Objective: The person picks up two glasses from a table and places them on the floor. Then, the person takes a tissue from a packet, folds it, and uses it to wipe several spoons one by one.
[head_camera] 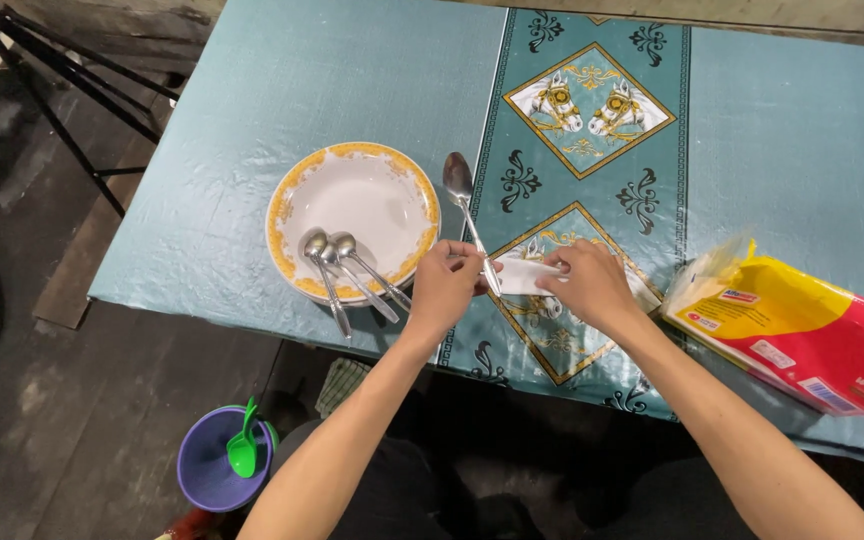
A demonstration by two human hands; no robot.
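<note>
A metal spoon (467, 210), shiny, lies tilted with its bowl toward 11 o'clock and its handle toward 5 o'clock. A white folded tissue (524, 277) sits against the handle's lower end, at the spoon's 4 o'clock.

The table (282, 90) is covered in pale teal, with a darker teal band at 12 o'clock on which black scrolls and gold-edged diamonds with white horse heads are printed. The plate (297, 195), at 9 o'clock from the hands, is white with a yellow-orange patterned rim. The spoons (337, 262) and the spoon (458, 180) are silver. The tissue (524, 277) is white. The packet (802, 340), at 3 o'clock, is yellow and red. A purple bowl (202, 470) with a green spoon (243, 450) is seen at 7 o'clock.
</note>
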